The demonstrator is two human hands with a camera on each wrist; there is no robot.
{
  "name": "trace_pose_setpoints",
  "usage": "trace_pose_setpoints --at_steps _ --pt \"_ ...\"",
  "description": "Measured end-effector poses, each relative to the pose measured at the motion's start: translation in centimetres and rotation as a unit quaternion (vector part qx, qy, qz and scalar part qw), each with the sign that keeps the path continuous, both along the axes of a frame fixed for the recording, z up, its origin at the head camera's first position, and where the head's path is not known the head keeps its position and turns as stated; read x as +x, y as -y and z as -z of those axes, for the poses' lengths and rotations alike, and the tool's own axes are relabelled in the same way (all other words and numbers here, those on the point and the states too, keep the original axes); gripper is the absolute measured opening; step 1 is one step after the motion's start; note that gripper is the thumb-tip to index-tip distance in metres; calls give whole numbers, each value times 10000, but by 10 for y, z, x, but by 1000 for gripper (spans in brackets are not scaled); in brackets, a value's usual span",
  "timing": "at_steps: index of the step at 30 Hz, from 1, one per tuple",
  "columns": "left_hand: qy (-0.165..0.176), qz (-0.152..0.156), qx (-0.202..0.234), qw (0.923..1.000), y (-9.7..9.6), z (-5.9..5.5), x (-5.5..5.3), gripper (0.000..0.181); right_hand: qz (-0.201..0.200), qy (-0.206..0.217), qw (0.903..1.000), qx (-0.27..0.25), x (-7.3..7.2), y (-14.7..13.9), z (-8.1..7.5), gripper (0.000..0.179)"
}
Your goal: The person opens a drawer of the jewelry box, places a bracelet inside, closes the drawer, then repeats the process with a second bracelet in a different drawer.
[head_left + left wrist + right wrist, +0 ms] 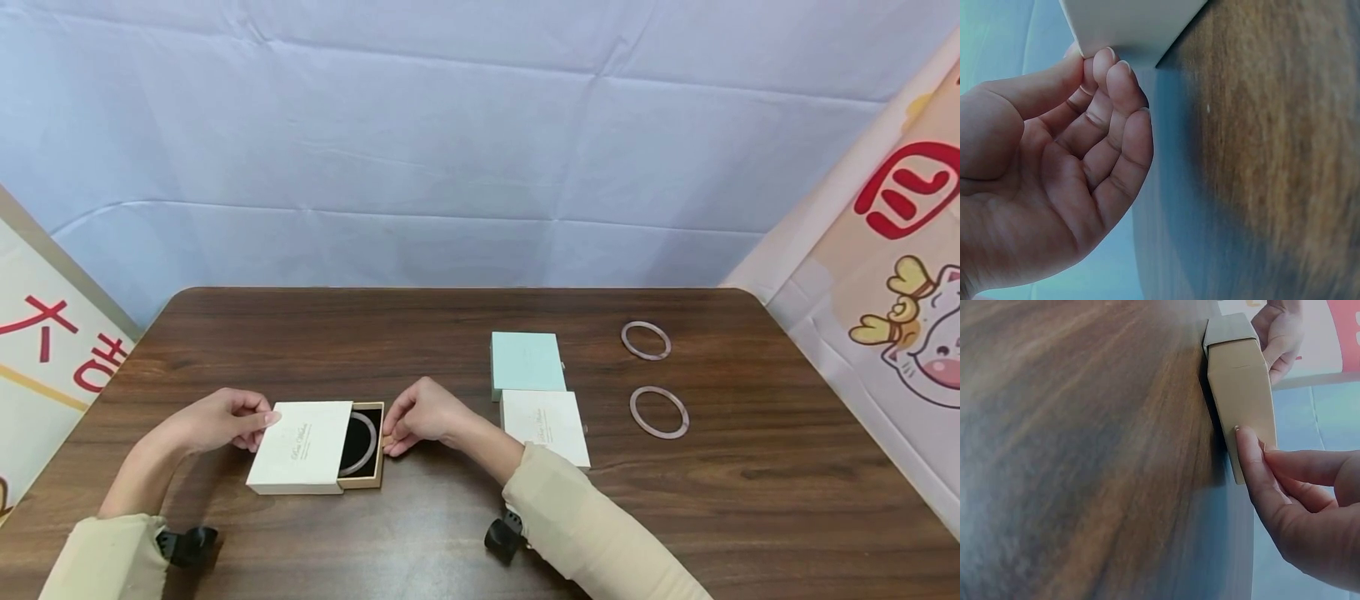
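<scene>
A white sliding gift box [300, 446] with small gold lettering lies on the left half of the table. Its drawer [378, 475] stands partly out to the right, lined in black, and a pale bangle [367, 450] lies inside, its left part hidden under the white cover. My left hand [221, 419] grips the cover at its far left corner, thumb on top and fingers at the side. At the drawer's front, my right hand [427, 417] pinches a small pull tab between thumb and forefinger; the drawer's tan side [1241, 394] shows in the right wrist view.
Right of my right hand lie a mint-green box [528, 362] and a second white box [543, 421], which my right forearm passes close by. Two pale bangles, one farther back [647, 341] and one nearer [660, 412], lie on the brown wooden table [750, 517].
</scene>
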State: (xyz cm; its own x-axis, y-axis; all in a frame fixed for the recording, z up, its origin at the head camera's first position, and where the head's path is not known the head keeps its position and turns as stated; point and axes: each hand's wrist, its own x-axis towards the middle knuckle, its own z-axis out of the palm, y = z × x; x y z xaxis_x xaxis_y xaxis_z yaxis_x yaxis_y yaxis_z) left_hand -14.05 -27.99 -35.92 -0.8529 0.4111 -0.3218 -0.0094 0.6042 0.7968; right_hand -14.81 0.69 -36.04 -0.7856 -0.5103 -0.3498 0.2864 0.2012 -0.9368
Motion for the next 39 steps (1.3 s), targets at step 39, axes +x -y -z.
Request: trace_pose_setpoints --at_steps 39 --pt "29 -51 -84 9999 -1 0 0 23 348 19 9993 -96 5 21 5 10"
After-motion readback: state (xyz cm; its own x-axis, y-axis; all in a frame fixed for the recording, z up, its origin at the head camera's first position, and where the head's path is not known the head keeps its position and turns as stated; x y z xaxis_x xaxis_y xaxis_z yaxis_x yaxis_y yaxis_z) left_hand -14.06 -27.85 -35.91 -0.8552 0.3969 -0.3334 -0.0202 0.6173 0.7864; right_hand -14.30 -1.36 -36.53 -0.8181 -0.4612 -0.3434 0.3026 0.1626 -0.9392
